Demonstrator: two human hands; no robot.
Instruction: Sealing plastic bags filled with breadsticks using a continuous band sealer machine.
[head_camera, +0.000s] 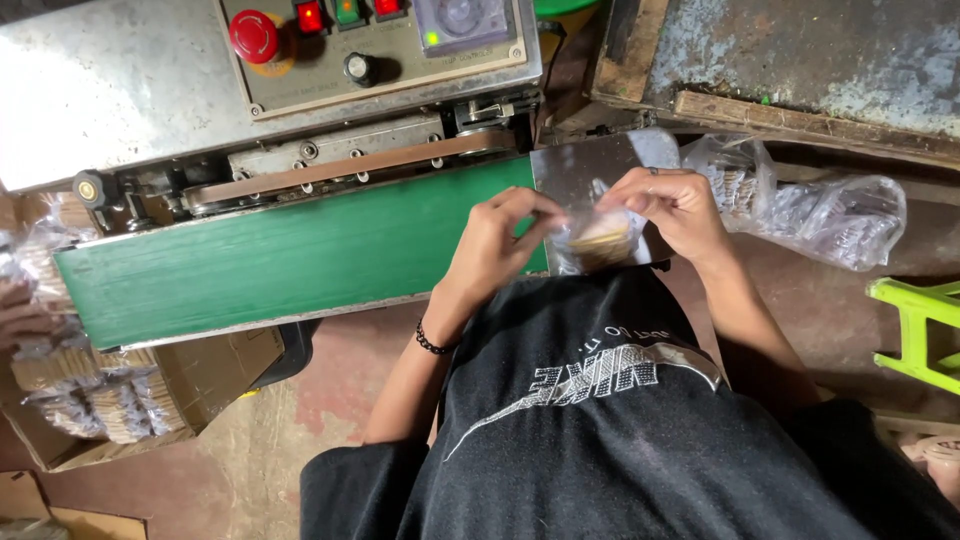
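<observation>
A small clear plastic bag of tan biscuits (600, 240) is held between both hands just off the right end of a green conveyor belt (280, 260). My left hand (495, 250) pinches the bag's left edge; a black bead bracelet sits on that wrist. My right hand (675, 205), with a ring on one finger, grips the bag's top right edge. The bag rests over a shiny metal plate (580, 170) beside the belt. Above the belt runs the brown sealing band (340, 172) of a steel sealing machine (110, 90).
The machine's panel has a red stop button (254, 35), lit switches and a black knob (358, 67). Filled clear bags (820, 210) lie at right. A cardboard box of packed biscuit bags (90, 395) stands at lower left, another person's hand (20, 320) beside it. A lime green stool (925, 330) is at far right.
</observation>
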